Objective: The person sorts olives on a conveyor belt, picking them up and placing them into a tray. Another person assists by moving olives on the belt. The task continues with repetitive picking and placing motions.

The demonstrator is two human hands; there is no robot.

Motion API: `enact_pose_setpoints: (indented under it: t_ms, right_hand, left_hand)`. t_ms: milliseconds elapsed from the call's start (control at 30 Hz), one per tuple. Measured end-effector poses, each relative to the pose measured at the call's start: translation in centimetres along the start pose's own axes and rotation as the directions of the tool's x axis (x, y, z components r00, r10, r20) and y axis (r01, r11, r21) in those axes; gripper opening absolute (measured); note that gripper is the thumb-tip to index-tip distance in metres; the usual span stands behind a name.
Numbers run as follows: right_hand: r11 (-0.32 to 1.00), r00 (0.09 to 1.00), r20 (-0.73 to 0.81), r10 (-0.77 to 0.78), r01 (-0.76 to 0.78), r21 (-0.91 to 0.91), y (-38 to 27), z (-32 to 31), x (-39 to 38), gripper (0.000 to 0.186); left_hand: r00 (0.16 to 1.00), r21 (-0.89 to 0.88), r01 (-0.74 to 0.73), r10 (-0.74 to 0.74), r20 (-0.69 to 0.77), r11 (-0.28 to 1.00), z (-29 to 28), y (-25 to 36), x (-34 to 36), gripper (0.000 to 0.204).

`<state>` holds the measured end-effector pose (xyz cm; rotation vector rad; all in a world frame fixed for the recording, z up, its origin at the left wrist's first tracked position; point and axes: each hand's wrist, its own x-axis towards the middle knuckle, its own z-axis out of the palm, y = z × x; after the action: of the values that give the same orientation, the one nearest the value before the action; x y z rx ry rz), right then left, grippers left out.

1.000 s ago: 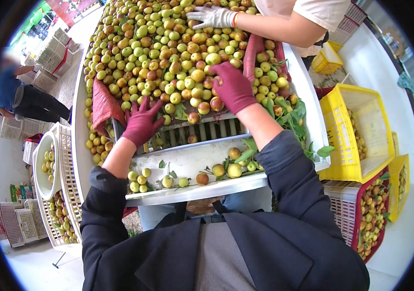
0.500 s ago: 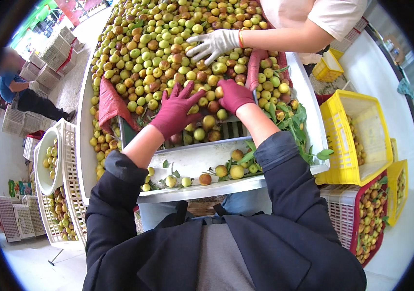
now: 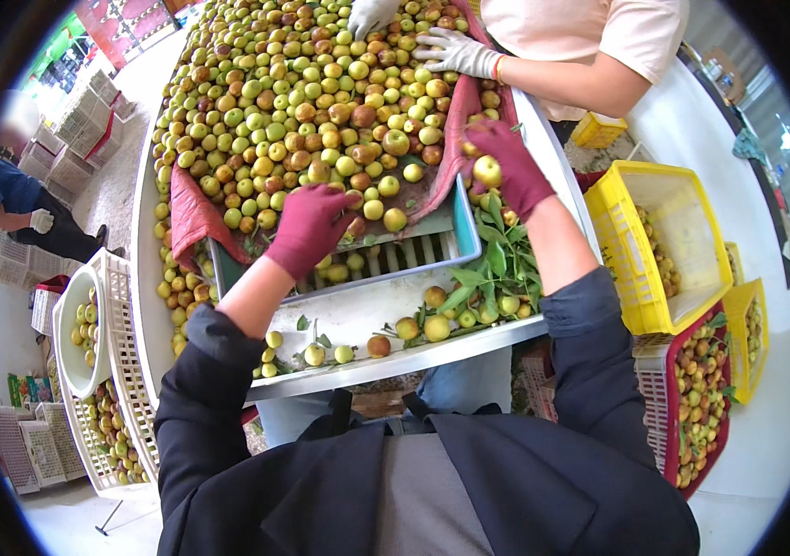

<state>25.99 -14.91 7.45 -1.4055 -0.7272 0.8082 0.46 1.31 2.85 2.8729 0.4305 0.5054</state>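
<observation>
My left hand (image 3: 310,230), in a maroon glove, is bent over the near edge of a big heap of green-and-brown jujubes (image 3: 321,111). Its fingers are curled in, and what they hold, if anything, is hidden. Further right my right hand (image 3: 514,165), gloved alike, is closed on a yellow-green jujube (image 3: 487,171) above the right-hand channel of the table. Below the left hand is a blue-rimmed crate (image 3: 386,283) with dark slats and a few jujubes in it. Red cloth (image 3: 193,215) flanks the heap on both sides.
A co-worker's white-gloved hand (image 3: 460,53) rests on the heap at far right. Leafy twigs (image 3: 497,264) and loose jujubes lie along the table's white near ledge (image 3: 358,324). Yellow crates (image 3: 617,250) stand right; a white basket (image 3: 131,334) and bowl (image 3: 69,338) stand left.
My right hand has moved right, off the heap, with a jujube. The left fingers, spread before, are now curled. Fewer jujubes cover the crate's slats. The co-worker's hand has moved further away.
</observation>
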Motion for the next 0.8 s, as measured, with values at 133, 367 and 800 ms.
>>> enact_pose_setpoints:
  t_ms: [133, 367, 800]
  right_hand:
    - [0.688, 0.886, 0.163, -0.435, 0.443, -0.574, 4.4, 1.9, 4.2, 0.031]
    - [0.176, 0.955, 0.146, -0.258, 0.195, -0.965, 6.7, 7.7, 8.1, 0.027]
    - [0.109, 0.954, 0.116, -0.277, 0.151, -0.982, 8.7, 10.0, 7.2, 0.029]
  left_hand:
    - [0.957, 0.281, 0.106, -0.175, 0.232, 0.954, 2.2, 0.8, 3.7, 0.067]
    - [0.915, 0.327, 0.027, -0.155, 0.371, 0.945, 2.2, 1.9, -1.4, 0.077]
    - [0.992, -0.038, 0.124, -0.124, 0.005, 0.992, -1.5, -1.4, 1.1, 0.031]
